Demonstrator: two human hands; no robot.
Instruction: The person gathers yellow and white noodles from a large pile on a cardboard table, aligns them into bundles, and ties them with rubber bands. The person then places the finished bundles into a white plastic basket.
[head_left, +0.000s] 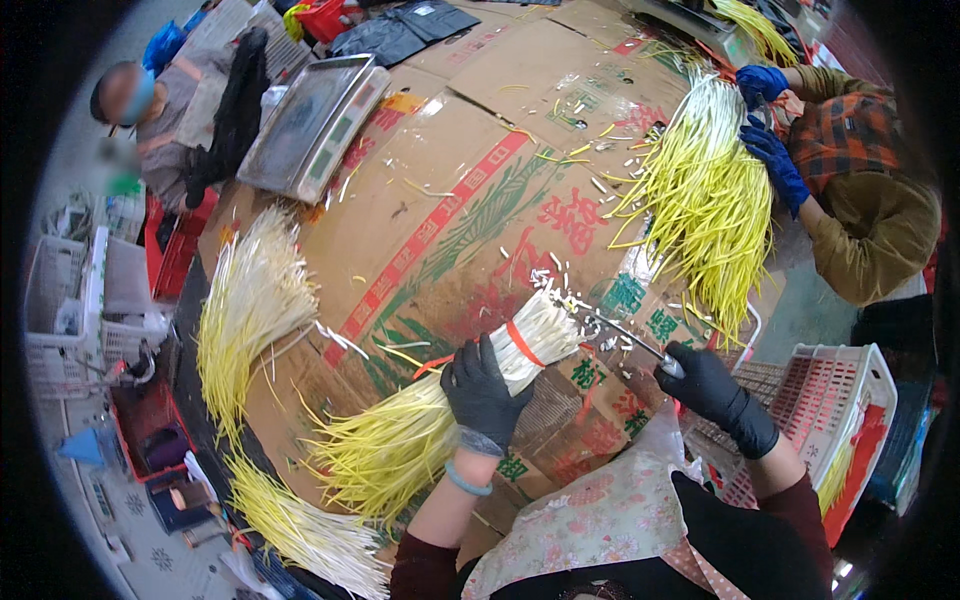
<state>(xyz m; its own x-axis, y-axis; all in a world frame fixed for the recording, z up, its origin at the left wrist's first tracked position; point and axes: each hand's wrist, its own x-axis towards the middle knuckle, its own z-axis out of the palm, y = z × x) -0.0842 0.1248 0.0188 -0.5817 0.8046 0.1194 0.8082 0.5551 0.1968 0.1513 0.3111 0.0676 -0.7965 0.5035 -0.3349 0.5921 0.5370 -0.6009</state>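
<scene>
My left hand (486, 394), in a black glove, grips a bundle of yellow chives (390, 439) lying on the cardboard-covered table. An orange-red band (523, 345) circles its white stalk end, above my fingers. My right hand (709, 394), also black-gloved, is closed around the handle of a knife (630, 336). The thin blade reaches to the bundle's cut end; whether it touches the stalks I cannot tell. Short white stalk trimmings (559, 281) lie scattered around that end. Another orange-red strip (433, 365) shows beside my left hand.
Loose chives form piles at the left (255, 300) and lower left (307, 517). A scale with a metal tray (307, 124) stands at upper left, near a masked person. Across to the right, a co-worker's blue-gloved hands (776, 161) hold more chives (697, 202). A white plastic crate (817, 390) sits at my right.
</scene>
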